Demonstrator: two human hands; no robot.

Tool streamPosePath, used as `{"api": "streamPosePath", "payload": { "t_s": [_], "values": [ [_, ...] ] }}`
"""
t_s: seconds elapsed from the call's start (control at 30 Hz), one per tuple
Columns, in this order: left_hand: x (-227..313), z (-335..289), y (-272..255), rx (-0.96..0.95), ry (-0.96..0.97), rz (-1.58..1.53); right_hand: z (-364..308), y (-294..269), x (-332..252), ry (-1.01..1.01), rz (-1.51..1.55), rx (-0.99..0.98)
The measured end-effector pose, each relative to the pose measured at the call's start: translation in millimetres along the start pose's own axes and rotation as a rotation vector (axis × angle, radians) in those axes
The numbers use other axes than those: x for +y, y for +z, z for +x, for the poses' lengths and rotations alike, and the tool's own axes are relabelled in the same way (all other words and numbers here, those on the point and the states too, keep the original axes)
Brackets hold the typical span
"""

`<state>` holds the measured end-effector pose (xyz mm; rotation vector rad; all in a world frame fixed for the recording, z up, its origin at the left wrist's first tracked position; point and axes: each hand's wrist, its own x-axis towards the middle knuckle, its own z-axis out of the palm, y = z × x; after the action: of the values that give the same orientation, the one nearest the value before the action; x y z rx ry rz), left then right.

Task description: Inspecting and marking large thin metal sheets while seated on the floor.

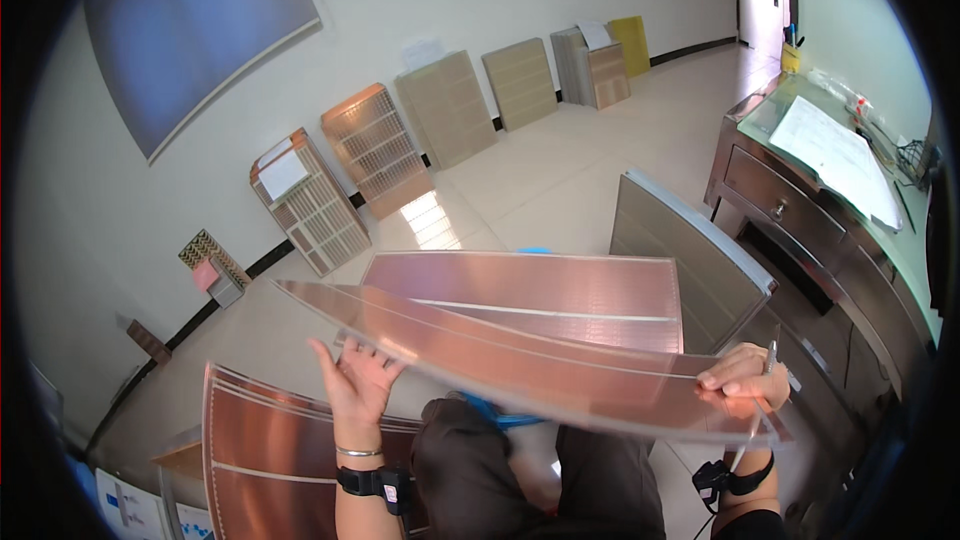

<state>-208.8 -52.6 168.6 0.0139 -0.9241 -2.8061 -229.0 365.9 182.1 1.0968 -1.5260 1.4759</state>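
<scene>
A large, thin copper-coloured panel (520,355) with a pale strip along it is tilted above my lap. My right hand (745,377) grips its right end, and a slim silver pen (772,345) sticks up from the same hand. Close to the panel's near left edge is my left hand (360,380), palm up with its fingers stretched out; whether the fingertips touch the panel is hard to tell. Beyond it lies another copper-coloured panel (590,285) with a pale strip. To my left leans a further copper-coloured panel (265,440), partly hidden behind my left forearm.
Several stacks of panels, among them a copper-coloured stack (375,140) and a beige stack (447,110), lean along the left wall. A grey-edged panel stack (690,260) stands at right by a desk (790,205) with papers (835,155). Something blue (500,415) shows beneath the held panel.
</scene>
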Motion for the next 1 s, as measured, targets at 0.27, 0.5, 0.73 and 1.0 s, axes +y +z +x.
{"api": "streamPosePath", "payload": {
  "t_s": [0.27, 0.5, 0.73, 1.0],
  "values": [
    [1, -42, -8, 0.161, -0.028, 0.105, -39, -35, -28, 0.233, -0.494, -0.261],
    [-33, -44, -81, 0.209, -0.069, -0.038, -102, -44, -19, 0.504, -0.559, -0.103],
    [-65, -50, -72, 0.356, -0.107, -0.212, -99, -23, -13, 0.739, 0.507, 0.703],
    [-61, -55, -117, 0.269, -0.134, -0.282, -115, -25, -5, 0.762, 0.450, 0.658]
  ]
}}
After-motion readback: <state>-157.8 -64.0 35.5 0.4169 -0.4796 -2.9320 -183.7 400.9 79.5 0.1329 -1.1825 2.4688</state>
